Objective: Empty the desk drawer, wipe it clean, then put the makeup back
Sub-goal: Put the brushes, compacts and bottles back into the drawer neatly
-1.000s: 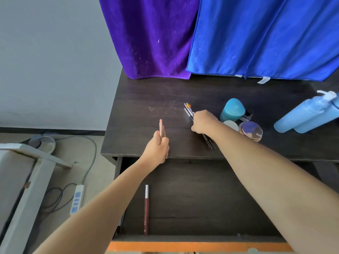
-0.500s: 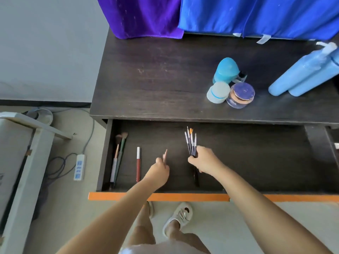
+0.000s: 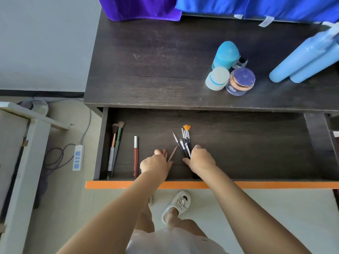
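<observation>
Dark-brown drawer (image 3: 238, 153) (orange front edge); pale-blue bottles (image 3: 304, 63).

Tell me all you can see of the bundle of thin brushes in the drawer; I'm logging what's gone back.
The bundle of thin brushes has dark slim handles, silvery ferrules and fine tips, one an orange fan. It lies fanned on the drawer floor, tips toward the desk, handle ends under the right hand, whose fingers close around them.
</observation>
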